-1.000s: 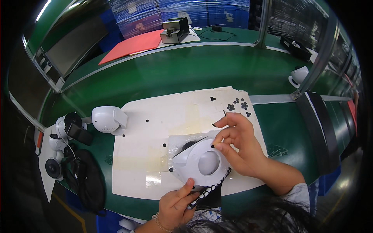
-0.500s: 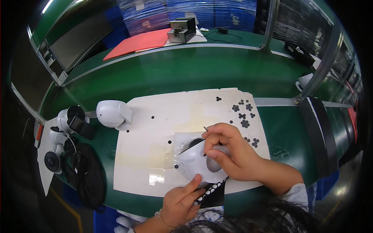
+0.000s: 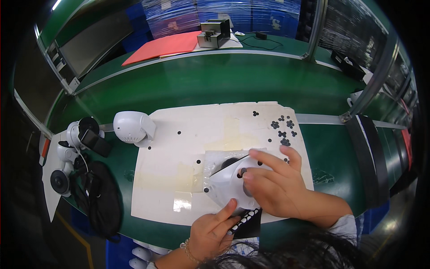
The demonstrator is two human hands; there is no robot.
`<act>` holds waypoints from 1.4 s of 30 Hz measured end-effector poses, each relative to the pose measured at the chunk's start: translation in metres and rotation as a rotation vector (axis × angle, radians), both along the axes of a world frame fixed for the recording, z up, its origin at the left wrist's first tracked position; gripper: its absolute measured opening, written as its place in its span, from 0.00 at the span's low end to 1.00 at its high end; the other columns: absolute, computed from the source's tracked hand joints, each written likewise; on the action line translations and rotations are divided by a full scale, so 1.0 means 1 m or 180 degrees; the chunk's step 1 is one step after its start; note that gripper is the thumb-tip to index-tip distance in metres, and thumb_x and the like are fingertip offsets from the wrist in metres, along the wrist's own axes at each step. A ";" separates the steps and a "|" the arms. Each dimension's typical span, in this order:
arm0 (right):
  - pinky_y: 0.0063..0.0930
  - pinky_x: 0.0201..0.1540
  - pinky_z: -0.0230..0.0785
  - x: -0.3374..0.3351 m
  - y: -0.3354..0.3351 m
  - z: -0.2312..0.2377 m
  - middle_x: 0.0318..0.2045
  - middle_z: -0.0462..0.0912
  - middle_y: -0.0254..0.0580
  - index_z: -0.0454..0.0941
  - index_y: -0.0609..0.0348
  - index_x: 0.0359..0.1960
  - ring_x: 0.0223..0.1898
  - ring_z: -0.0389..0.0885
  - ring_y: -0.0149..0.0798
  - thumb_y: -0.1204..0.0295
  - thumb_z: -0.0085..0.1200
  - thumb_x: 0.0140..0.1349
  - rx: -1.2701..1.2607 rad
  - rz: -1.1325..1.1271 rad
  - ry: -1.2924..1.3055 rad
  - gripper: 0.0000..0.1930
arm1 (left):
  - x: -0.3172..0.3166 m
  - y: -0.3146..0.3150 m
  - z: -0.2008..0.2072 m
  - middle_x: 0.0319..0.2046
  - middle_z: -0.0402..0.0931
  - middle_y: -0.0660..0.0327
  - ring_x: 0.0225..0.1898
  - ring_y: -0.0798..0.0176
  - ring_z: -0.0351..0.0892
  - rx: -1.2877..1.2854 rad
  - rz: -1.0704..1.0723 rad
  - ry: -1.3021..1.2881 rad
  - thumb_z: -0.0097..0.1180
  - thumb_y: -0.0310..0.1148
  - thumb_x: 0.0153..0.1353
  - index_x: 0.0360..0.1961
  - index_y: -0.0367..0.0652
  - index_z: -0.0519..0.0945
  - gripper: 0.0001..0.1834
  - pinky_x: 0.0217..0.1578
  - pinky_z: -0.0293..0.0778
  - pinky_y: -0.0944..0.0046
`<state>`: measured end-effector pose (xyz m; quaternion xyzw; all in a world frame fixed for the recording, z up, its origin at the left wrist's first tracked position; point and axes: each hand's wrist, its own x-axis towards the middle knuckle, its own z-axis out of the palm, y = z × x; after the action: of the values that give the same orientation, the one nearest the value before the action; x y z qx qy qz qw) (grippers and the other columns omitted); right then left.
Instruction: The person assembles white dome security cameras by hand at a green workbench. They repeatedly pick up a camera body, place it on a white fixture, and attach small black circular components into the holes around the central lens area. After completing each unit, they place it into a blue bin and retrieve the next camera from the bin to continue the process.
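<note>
Housing (image 3: 227,181), white and curved, lay in front of us, partly under our right hand (image 3: 278,190) and just beyond our left hand (image 3: 209,235). Nearest us, the topmost left finger rested on the housing's lower edge; the other fingers curled at the end of a black strip (image 3: 246,218) with white spots, though we could not tell whether that grip clasped it.

Our right grip was narrow, its fingertips drawn close at a small dark disc (image 3: 243,170); blur kept us from telling whether they pinched it or pressed it on the housing. Our right hand was the nearer to that disc. From this grip the housing's visible part lay to the left, its far edge slanting from left up to right; our fingers hid too much for us to judge its long axis.

Beneath it lay a clear sheet (image 3: 215,158) on a white board (image 3: 165,154), with loose black dots (image 3: 275,124) at the far right. Farther off, a white unit (image 3: 131,127) stood at the board's left edge, and beyond the green table (image 3: 179,83) sat a metal box (image 3: 212,39).
</note>
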<state>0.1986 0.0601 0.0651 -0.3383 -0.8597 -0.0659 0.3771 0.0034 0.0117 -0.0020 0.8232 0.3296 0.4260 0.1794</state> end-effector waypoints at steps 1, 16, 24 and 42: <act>0.42 0.52 0.45 0.001 -0.003 0.000 0.42 0.74 0.38 0.74 0.53 0.35 0.52 0.66 0.43 0.76 0.54 0.48 -0.0112 -0.0093 0.0028 0.11 | 0.000 0.000 0.002 0.53 0.65 0.53 0.20 0.59 0.71 0.0025 0.0022 0.0036 0.54 0.24 0.32 0.34 0.40 0.78 0.20 0.23 0.70 0.65; 0.48 0.58 0.37 0.011 -0.023 -0.022 0.59 0.56 0.49 0.73 0.52 0.26 0.62 0.44 0.56 0.71 0.52 0.53 -0.1804 0.0338 0.0770 0.02 | 0.007 0.003 0.001 0.51 0.68 0.54 0.18 0.64 0.70 0.0304 0.0203 -0.0006 0.52 0.23 0.31 0.28 0.39 0.79 0.16 0.21 0.68 0.69; 0.42 0.56 0.41 0.024 -0.027 -0.039 0.55 0.65 0.42 0.78 0.46 0.35 0.60 0.52 0.48 0.64 0.54 0.51 -0.0077 -0.0047 -0.0080 0.09 | 0.008 0.003 0.000 0.50 0.68 0.53 0.18 0.64 0.69 0.0213 0.0205 -0.0078 0.53 0.23 0.32 0.28 0.38 0.78 0.15 0.21 0.68 0.69; 0.39 0.52 0.49 0.008 -0.045 -0.042 0.53 0.67 0.37 0.73 0.54 0.32 0.57 0.57 0.46 0.71 0.56 0.48 0.0276 0.0904 0.0664 0.09 | 0.011 0.002 0.001 0.50 0.68 0.52 0.18 0.62 0.70 0.0291 0.0328 -0.0052 0.54 0.23 0.31 0.27 0.39 0.77 0.14 0.21 0.67 0.68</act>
<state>0.2066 0.0154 0.0232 -0.2019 -0.8514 -0.0136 0.4840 0.0140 0.0137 -0.0011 0.8090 0.3503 0.4560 0.1221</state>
